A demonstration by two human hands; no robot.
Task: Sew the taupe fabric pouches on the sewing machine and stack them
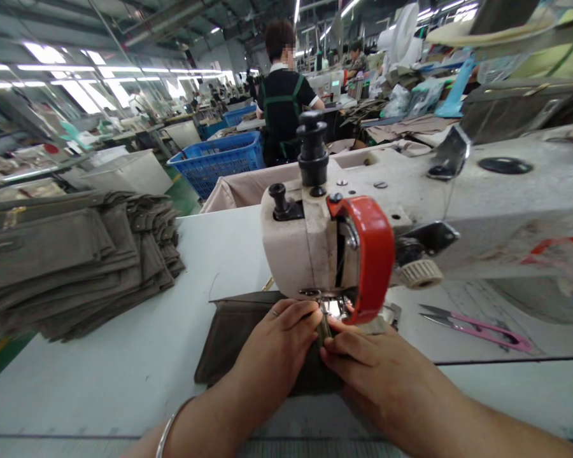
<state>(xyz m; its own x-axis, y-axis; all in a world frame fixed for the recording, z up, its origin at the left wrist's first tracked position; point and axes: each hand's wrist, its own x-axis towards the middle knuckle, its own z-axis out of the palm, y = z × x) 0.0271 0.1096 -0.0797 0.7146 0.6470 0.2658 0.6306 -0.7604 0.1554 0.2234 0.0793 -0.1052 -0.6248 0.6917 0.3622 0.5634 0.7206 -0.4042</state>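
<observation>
A dark olive-brown fabric piece (239,334) lies folded on the white table under the head of a sewing machine (291,248). My left hand (281,343) presses on the cloth just left of the needle area, its fingers closed on a raised edge. From the other side my right hand (363,356) grips the same edge, thumb and fingers pinched together close to the presser foot. A red guard (375,257) hangs in front of the needle and partly hides it. A zipper end (268,284) shows behind the cloth.
Left on the table (100,381) rests a stack of similar fabric pieces (119,254). Pink thread snips (477,327) lie right of the machine head. Beyond the table are a blue basket (219,162) and a person (284,95) with their back turned.
</observation>
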